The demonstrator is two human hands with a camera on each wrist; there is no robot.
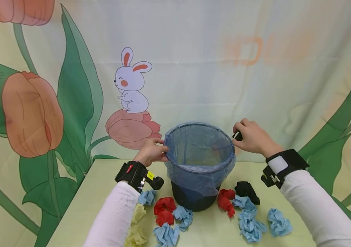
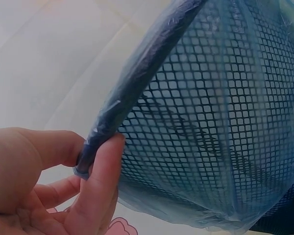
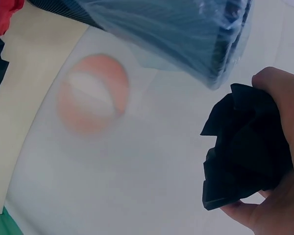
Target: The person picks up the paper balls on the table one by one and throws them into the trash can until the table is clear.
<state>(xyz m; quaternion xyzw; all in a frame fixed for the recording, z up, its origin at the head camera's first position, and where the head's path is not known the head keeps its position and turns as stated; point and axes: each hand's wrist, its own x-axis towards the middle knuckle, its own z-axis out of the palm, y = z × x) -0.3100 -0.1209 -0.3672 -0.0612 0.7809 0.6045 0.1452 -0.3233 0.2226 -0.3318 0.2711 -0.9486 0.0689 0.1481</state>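
Note:
A dark mesh wastebasket [image 1: 191, 197] lined with a translucent blue bag [image 1: 198, 180] stands on the table, the bag folded over its rim. My left hand [image 1: 154, 151] pinches the bag-covered rim on the left side; the left wrist view shows thumb and fingers [image 2: 105, 164] on either side of it. To the right of the basket, just off the rim, my right hand [image 1: 252, 137] holds a crumpled black paper ball [image 3: 247, 147]. In the head view most of that ball is hidden by the fingers.
Crumpled paper lies around the basket: red [image 1: 164, 210] and blue [image 1: 166, 235] pieces in front, yellow [image 1: 136, 235] at left, and red, blue and black [image 1: 247, 192] at right. A printed curtain [image 1: 194, 68] with a rabbit and tulips hangs behind the table [image 1: 86, 202].

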